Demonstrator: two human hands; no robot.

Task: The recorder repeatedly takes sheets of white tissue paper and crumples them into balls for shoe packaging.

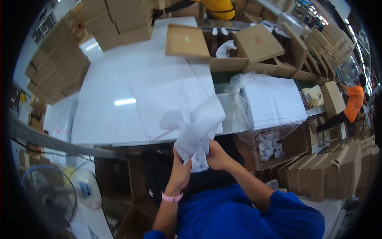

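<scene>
Between my two hands, at the near edge of the white table (103, 95), is a bunched sheet of thin white paper (199, 133). Its upper part spreads out loosely and its lower end is crumpled. My left hand (181, 170), with a pink band at the wrist, grips the paper from the left. Fingers of my right hand (218, 157) close on the right side of the same paper, partly hidden behind it. Whether anything is wrapped inside cannot be seen. Another white sheet (153, 103) lies flat on the table just beyond.
A stack of white paper (274, 99) in torn plastic lies to the right, above a carton of crumpled white paper balls (268, 147). Open cartons (229, 63) line the far side. Boxes (59, 71) are piled left. A fan (49, 195) stands near left. Co-workers wear yellow (219, 8) and orange (353, 103).
</scene>
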